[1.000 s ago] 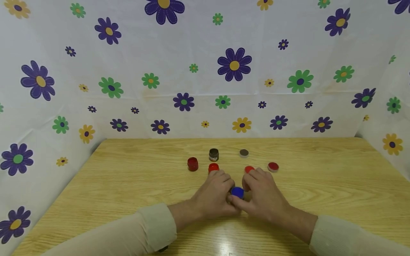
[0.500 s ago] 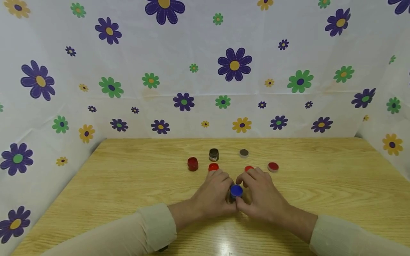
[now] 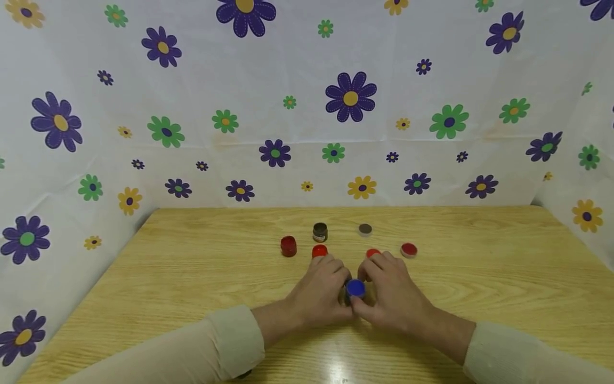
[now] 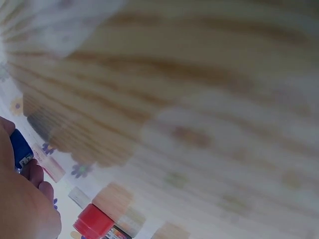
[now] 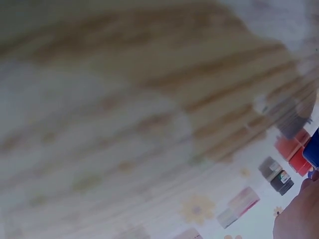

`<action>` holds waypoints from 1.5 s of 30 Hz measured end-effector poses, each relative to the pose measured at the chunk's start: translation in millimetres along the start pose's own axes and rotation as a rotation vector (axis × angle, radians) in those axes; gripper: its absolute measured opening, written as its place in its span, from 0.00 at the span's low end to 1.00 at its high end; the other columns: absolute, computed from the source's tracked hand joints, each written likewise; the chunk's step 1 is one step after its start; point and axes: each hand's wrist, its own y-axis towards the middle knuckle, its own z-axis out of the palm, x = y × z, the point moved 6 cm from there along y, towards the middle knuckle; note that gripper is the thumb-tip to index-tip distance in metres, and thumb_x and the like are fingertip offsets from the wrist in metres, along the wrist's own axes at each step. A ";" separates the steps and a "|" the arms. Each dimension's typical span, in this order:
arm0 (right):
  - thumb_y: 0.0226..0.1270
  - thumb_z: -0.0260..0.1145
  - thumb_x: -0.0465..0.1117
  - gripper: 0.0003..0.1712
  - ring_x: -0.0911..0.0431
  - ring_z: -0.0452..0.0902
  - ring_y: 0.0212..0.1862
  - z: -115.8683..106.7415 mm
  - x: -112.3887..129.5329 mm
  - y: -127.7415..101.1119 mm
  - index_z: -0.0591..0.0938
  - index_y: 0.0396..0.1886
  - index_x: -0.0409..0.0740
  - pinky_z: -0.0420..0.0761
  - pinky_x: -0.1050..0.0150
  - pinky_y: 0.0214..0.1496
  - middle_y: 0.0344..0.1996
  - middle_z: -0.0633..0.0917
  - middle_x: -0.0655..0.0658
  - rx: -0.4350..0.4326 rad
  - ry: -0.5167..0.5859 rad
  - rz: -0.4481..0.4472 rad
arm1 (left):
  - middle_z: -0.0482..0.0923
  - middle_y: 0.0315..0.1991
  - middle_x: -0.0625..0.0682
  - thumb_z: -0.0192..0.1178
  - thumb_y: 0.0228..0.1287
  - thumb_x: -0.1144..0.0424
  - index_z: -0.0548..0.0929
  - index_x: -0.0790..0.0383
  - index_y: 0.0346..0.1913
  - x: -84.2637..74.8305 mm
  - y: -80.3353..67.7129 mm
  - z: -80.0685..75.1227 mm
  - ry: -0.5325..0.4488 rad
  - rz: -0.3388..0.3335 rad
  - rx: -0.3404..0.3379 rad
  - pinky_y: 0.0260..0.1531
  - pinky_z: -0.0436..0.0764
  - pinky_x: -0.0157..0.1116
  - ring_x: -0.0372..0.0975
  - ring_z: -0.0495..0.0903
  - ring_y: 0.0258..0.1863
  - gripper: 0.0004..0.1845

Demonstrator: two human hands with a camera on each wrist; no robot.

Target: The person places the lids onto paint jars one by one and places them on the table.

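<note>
From the head view we see a blue jar (image 3: 355,288) between the two hands, above the near middle of the wooden table (image 3: 192,266). The left hand (image 3: 318,293) curls its fingers round the jar's left side. The right hand (image 3: 398,293) bends its thumb and forefinger to opposite edges of the blue top, pinching it with only the jar's width between them. We cannot tell whether that top is a lid or paint.

The left wrist view gives us what the head view hides: pale lettering on the jar's blue side. In the right wrist view we see only part of the jar at the edge, with much of the picture blurred.

We count four jars in all: the blue one, a black jar (image 3: 320,232), a dark red jar (image 3: 289,246) and a bright red jar (image 3: 320,251), the last partly behind the left hand. Three lids lie to their right, plain only from the head: a grey lid (image 3: 365,230), a dark red lid (image 3: 409,250) and a bright red lid (image 3: 373,253), half covered by right fingers.
</note>
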 end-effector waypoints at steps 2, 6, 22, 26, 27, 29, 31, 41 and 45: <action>0.52 0.72 0.51 0.16 0.60 0.63 0.38 0.2 -0.3 0.1 0.76 0.33 0.53 0.66 0.58 0.47 0.31 0.73 0.56 0.007 0.000 0.009 | 0.75 0.29 0.42 0.70 0.50 0.44 0.82 0.55 0.32 -0.3 -0.1 0.1 0.003 0.000 0.004 0.45 0.70 0.36 0.35 0.69 0.34 0.18; 0.52 0.72 0.52 0.16 0.60 0.62 0.37 0.7 -0.2 0.2 0.75 0.32 0.53 0.66 0.59 0.46 0.30 0.72 0.57 0.020 -0.005 0.018 | 0.75 0.29 0.42 0.70 0.50 0.44 0.81 0.54 0.31 -1.2 -0.4 -0.4 0.003 0.012 -0.007 0.45 0.71 0.36 0.35 0.69 0.34 0.18; 0.57 0.70 0.65 0.23 0.61 0.60 0.33 -1.7 -0.3 0.2 0.72 0.21 0.57 0.62 0.60 0.44 0.22 0.69 0.60 0.040 0.012 0.027 | 0.74 0.29 0.40 0.69 0.46 0.44 0.82 0.53 0.32 -5.7 -0.1 2.0 0.000 0.048 0.026 0.45 0.71 0.35 0.33 0.67 0.31 0.18; 0.57 0.71 0.61 0.18 0.61 0.62 0.38 -1.9 -0.6 0.1 0.78 0.35 0.56 0.65 0.57 0.48 0.31 0.75 0.58 0.050 0.055 0.025 | 0.76 0.31 0.41 0.69 0.46 0.44 0.83 0.54 0.35 -3.2 -0.4 1.8 -0.013 0.010 0.038 0.46 0.71 0.36 0.34 0.69 0.33 0.19; 0.57 0.71 0.58 0.17 0.61 0.63 0.39 -2.1 0.1 0.0 0.79 0.37 0.55 0.66 0.56 0.50 0.33 0.76 0.58 0.048 0.064 0.012 | 0.76 0.31 0.41 0.69 0.47 0.44 0.83 0.55 0.35 -2.9 -0.6 1.6 -0.014 0.006 0.037 0.45 0.70 0.36 0.34 0.69 0.34 0.19; 0.56 0.72 0.53 0.14 0.62 0.65 0.41 -2.0 1.7 -0.1 0.80 0.38 0.55 0.67 0.55 0.51 0.34 0.76 0.58 0.040 0.070 -0.021 | 0.75 0.31 0.41 0.69 0.48 0.44 0.83 0.55 0.35 -2.8 -0.7 1.4 -0.011 0.005 0.035 0.44 0.70 0.36 0.34 0.69 0.34 0.19; 0.54 0.72 0.50 0.13 0.62 0.65 0.41 -2.2 3.1 -0.3 0.81 0.38 0.54 0.68 0.54 0.51 0.34 0.76 0.58 0.027 0.064 -0.053 | 0.75 0.30 0.41 0.68 0.49 0.44 0.83 0.54 0.34 -3.0 -0.7 1.2 -0.015 0.006 0.032 0.44 0.70 0.35 0.34 0.70 0.34 0.18; 0.51 0.72 0.49 0.13 0.63 0.66 0.41 -2.4 5.0 -1.7 0.80 0.34 0.52 0.70 0.56 0.51 0.33 0.75 0.59 -0.006 0.047 -0.091 | 0.77 0.31 0.42 0.69 0.50 0.44 0.83 0.54 0.36 -4.8 -1.2 0.8 -0.023 0.026 0.013 0.44 0.71 0.35 0.35 0.71 0.34 0.18; 0.51 0.72 0.49 0.13 0.63 0.66 0.40 -1.9 5.1 -1.6 0.78 0.33 0.53 0.69 0.56 0.50 0.32 0.75 0.59 -0.011 0.039 -0.089 | 0.77 0.31 0.41 0.69 0.50 0.45 0.83 0.54 0.35 -4.6 -1.3 0.0 -0.032 0.031 0.014 0.44 0.70 0.35 0.34 0.71 0.35 0.18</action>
